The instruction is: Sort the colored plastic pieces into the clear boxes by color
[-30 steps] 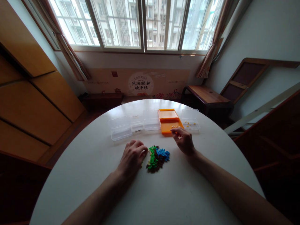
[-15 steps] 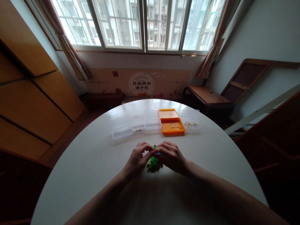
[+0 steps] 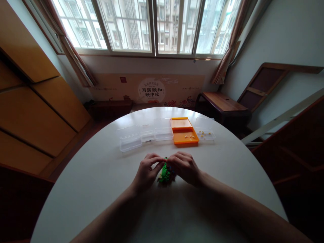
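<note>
A small model of green and dark toy building blocks [image 3: 165, 174] sits on the table between my hands, its right side partly covered. My left hand [image 3: 148, 169] is closed from the left, thumb and forefinger pinched at the model's upper part. From the right, my right hand [image 3: 184, 167] curls over the model, and its fingertips meet those of the left near the top. Any small piece between the fingertips is too hidden to make out.
An orange case [image 3: 186, 135] lies open behind my hands with several pale pieces in it. To its right, a clear box [image 3: 209, 136] holds small yellow pieces. More clear open boxes [image 3: 130, 142] stand to the left on the round white table [image 3: 88, 189].
My fingers have shifted slightly around the model's top, and a bit of blue seen by the right fingers is now less visible. The view has moved a little; the boxes stay put.
</note>
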The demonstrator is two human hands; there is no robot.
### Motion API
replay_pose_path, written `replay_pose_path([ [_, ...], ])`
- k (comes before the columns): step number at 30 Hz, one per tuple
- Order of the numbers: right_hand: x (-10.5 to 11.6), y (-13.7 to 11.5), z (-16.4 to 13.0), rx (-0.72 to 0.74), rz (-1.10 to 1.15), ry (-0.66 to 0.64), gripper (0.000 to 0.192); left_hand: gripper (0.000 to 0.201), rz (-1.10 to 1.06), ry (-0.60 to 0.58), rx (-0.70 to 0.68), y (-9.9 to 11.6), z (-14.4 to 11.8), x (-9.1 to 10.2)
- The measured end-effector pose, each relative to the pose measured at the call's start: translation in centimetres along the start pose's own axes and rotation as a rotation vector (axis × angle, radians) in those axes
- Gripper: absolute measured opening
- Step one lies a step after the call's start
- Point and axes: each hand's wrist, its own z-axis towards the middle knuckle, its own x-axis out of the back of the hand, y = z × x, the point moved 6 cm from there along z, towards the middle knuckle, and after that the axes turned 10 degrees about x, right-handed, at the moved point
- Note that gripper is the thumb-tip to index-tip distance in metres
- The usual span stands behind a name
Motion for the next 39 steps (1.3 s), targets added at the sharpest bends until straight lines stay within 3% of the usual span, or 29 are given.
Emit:
replay_pose_path([
  [4, 0.2, 2.5, -0.7, -0.111, -0.093, 0.016, 0.019, 0.015, 0.091, 0.027, -0.036, -0.1, -0.2, -0.1],
  [9, 2.7, 8.8, -2.7, -0.450, -0.208, 0.218, 0.015, 0.013, 0.149, 0.049, -0.071, -0.2, -0.3, -0.2],
  [14, 3.7, 11.9, -4.2, -0.571, -0.196, 0.262, 0.018, 0.015, 0.204, 0.079, -0.087, -0.4, -0.2, 0.1],
  [26, 2.7, 9.2, -3.9, -0.492, -0.104, 0.198, 0.015, 0.016, 0.511, 0.068, -0.102, -0.5, -0.5, 0.1],
  [39, 1.8, 7.1, -2.8, -0.400, -0.097, 0.133, 0.014, 0.012, 0.522, 0.016, -0.071, -0.6, -0.2, -0.2],
])
